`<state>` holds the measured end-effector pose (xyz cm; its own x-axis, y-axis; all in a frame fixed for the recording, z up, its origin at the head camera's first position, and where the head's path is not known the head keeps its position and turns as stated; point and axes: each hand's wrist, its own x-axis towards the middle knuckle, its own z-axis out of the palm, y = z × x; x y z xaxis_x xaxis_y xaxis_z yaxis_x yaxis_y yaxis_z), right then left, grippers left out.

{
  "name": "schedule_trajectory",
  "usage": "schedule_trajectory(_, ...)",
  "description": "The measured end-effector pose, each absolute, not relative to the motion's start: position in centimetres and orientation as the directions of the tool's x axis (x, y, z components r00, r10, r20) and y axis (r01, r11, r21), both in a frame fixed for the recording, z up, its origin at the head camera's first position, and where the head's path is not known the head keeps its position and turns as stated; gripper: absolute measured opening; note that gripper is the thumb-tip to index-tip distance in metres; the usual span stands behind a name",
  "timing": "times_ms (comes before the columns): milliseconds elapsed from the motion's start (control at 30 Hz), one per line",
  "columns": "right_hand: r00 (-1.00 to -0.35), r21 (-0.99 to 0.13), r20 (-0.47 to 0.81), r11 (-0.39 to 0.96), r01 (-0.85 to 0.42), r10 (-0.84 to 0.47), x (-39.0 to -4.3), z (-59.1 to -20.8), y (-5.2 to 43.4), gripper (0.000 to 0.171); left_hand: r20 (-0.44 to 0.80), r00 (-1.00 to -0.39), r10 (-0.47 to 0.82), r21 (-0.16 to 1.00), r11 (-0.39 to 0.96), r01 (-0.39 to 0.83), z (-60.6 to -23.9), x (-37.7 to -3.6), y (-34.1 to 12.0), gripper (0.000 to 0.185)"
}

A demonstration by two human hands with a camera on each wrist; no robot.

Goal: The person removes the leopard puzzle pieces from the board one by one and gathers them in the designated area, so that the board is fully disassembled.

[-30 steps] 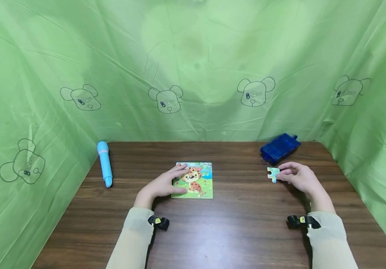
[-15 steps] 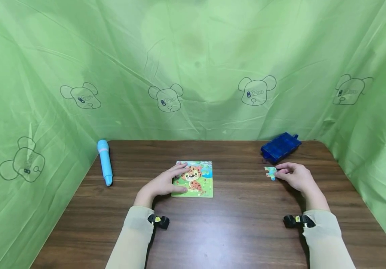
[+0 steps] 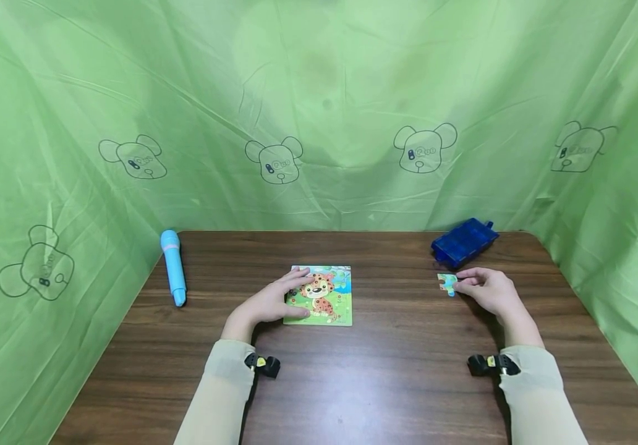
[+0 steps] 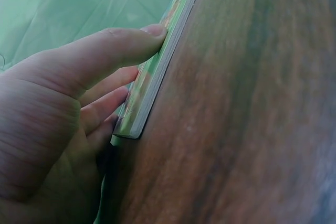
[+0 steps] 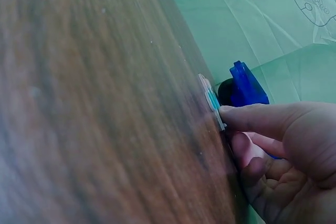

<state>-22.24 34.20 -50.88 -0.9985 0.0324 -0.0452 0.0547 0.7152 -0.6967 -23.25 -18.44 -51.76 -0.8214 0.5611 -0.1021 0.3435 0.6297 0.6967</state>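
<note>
While curtain green, table brown.

Screened-off workspace — green sheeting around wood-grain table.

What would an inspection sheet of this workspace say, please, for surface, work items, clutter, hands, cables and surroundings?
Surface: brown wood-grain table, light reflection near the front middle.
Work items: square picture puzzle showing a spotted animal; loose puzzle piece to its right.
Clutter: light-blue microphone, far left; dark-blue case, far right.
Hands: left hand rests on the puzzle's left side; right hand holds the loose piece.
Cables: nothing seen.
Surroundings: green curtain with animal-head outlines.
</note>
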Motion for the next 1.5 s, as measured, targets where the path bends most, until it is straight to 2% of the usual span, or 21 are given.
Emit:
schedule_trajectory(300, -0.999, -0.679, -0.034, 0.732, 0.050, 0.037, -22.2, -50.7, 34.1, 0.042, -0.128, -0.818, 0.560, 0.672, 0.656, 0.344, -51.2, -23.2, -18.7, 0.087)
schedule_trajectory(633, -0.999, -0.699, -0.027, 0.714, 0.042, 0.033, -22.0, -50.1, 34.5, 0.043, -0.138, -0.820, 0.556, 0.695, 0.644, 0.320, -51.2, -22.9, -19.0, 0.087)
schedule_trajectory(867, -0.999, -0.694, 0.048, 0.719, -0.026, 0.010, -21.6, -47.9, 33.1, 0.039, -0.132, -0.824, 0.550, 0.694, 0.645, 0.320, -51.2, -22.9, -18.9, 0.087)
schedule_trajectory(1067, -0.981, -0.668, 0.191, 0.737, -0.103, 0.036, -21.6, -46.3, 29.1, 0.036, -0.125, -0.828, 0.546, 0.704, 0.637, 0.314, -51.5, -22.8, -19.1, 0.087)
schedule_trajectory(1233, -0.975, -0.716, 0.224, 0.676, -0.175, -0.016, -21.5, -46.4, 24.5, 0.030, -0.113, -0.841, 0.528, 0.721, 0.627, 0.296, -51.7, -22.7, -19.2, 0.089)
schedule_trajectory(1367, -0.978, -0.749, 0.190, 0.632, -0.199, -0.083, -21.5, -47.6, 20.5, 0.026, -0.097, -0.842, 0.530, 0.730, 0.613, 0.302, -51.7, -22.8, -19.1, 0.094)
schedule_trajectory(1500, -0.988, -0.801, 0.102, 0.580, -0.151, -0.116, -21.8, -48.6, 16.4, 0.025, -0.099, -0.844, 0.527, 0.723, 0.621, 0.302, -51.6, -22.7, -19.0, 0.098)
